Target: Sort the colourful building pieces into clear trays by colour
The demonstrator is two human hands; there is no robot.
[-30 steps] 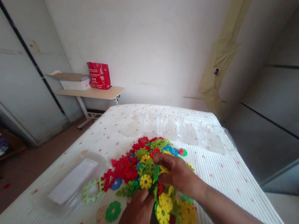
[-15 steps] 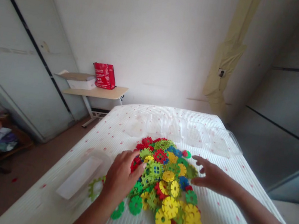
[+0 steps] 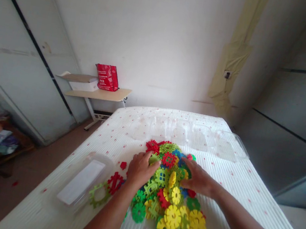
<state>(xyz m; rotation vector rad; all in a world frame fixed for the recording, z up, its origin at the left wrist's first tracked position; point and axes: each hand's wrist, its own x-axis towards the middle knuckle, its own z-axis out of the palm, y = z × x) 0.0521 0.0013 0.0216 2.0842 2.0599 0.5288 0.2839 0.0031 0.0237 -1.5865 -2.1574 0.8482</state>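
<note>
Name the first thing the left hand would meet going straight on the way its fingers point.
Most likely the light green piece in the pile of plastic pieces, right in front of the left hand; depth is unclear, so the hand may already touch it.

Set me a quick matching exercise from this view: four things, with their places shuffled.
Things:
1. Left hand
2. Right hand
3. Red bag
4. Row of clear containers

Places:
A. On the small table, beside a white box
B. At the right side of the pile of plastic pieces
C. Along the far part of the white ribbed cloth
D. At the left side of that pile

Pairs: 1-D, 2-B, 3-A, 4-C
</note>
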